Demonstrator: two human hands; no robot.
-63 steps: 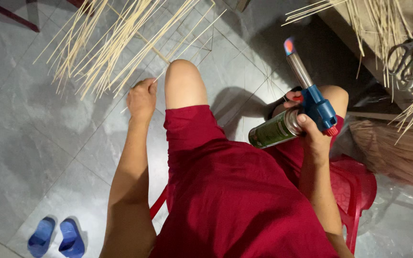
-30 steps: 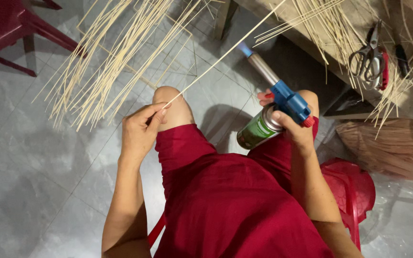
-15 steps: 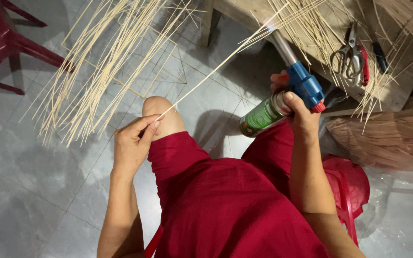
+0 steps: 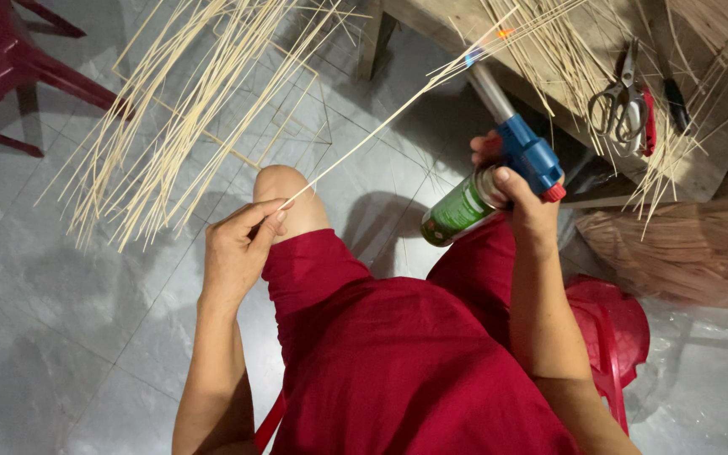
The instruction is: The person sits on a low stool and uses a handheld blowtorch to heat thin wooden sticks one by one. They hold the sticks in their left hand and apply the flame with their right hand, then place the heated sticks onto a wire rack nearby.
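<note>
My left hand pinches the near end of a long thin bamboo strip just above my left knee. The strip slants up and to the right. Its far part lies in the small flame at the nozzle of a gas torch. My right hand grips that torch: a blue head on a green canister, its metal tube pointing up and left. I sit in a red garment on a red plastic stool.
A fan of several pale bamboo strips lies on the grey tiled floor ahead. A wooden bench at top right carries more strips and scissors. A red chair stands top left. A straw-coloured bundle lies at right.
My left hand picked one strip off the floor pile and raised it. My right hand swung the torch up to the strip, and a flame now shows at the nozzle.
</note>
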